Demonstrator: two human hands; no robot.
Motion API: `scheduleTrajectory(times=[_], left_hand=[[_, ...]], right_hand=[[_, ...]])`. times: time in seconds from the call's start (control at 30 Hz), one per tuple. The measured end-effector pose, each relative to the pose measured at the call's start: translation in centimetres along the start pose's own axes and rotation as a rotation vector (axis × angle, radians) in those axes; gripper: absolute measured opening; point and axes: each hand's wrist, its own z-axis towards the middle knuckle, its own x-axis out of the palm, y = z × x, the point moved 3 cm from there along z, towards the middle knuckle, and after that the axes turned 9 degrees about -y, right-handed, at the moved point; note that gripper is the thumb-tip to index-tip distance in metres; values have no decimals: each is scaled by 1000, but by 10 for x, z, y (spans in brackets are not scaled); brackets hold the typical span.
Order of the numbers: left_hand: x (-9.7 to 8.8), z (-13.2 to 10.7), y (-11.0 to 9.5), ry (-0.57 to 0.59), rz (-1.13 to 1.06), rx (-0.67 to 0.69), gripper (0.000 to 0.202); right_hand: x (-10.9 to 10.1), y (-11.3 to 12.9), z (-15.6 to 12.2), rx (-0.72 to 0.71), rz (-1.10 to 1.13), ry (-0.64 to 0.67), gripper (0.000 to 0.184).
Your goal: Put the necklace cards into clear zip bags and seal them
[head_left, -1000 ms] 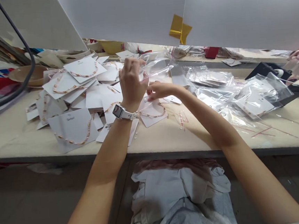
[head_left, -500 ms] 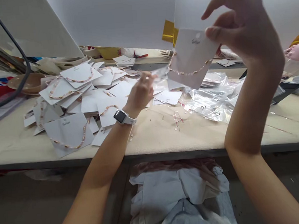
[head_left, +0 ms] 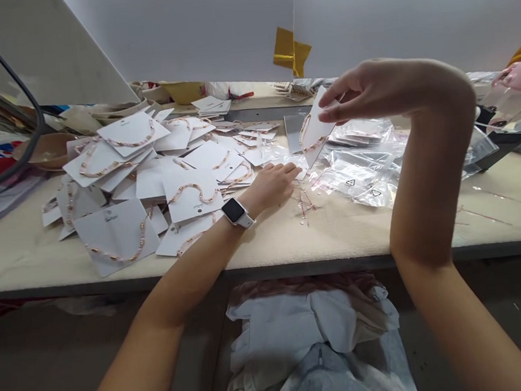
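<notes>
My right hand (head_left: 347,99) pinches the top of a white card (head_left: 320,120) that carries a beaded necklace (head_left: 314,146). The card hangs tilted, seen partly edge-on, over the middle of the table. Lower and to the left, my left hand (head_left: 275,188), with a watch (head_left: 235,212) on its wrist, has its fingers closed on a clear plastic bag (head_left: 279,153). Much of the bag is hard to make out against the things behind it. A heap of white cards with beaded necklaces (head_left: 191,192) spreads to the left of my left hand.
Clear plastic bags (head_left: 359,177) lie on the right of the table (head_left: 328,238). Small red-and-clear strands (head_left: 305,202) lie near my left hand. A dark cable (head_left: 7,65) curves at the left, before a brown bowl (head_left: 51,150). White panels (head_left: 209,29) stand behind.
My right hand has come down with the necklace card, which has turned more edge-on. My left hand has moved right and slightly down, closer to the card.
</notes>
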Motion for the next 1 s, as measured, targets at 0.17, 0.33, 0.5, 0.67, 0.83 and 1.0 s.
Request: scheduleTrajectory(times=[0.17, 0.33, 0.5, 0.67, 0.83, 1.0], left_hand=[[-6, -1, 16, -249, -101, -56, 32], [-15, -6, 30, -646, -251, -64, 21], [-27, -9, 27, -840, -314, 14, 18], [-31, -9, 28, -891, -439, -22, 11], [-27, -9, 36, -945, -468, -38, 16], [-18, -11, 50, -979, -468, -132, 26]], right_hand=[[4, 5, 3, -192, -372, -100, 45], [6, 13, 3, -428, -26, -243, 43], [17, 18, 5, -564, 183, -233, 24], [18, 12, 10, -564, 207, -189, 28], [10, 7, 10, -500, 162, -245, 26], [8, 7, 9, -447, 87, -280, 25]])
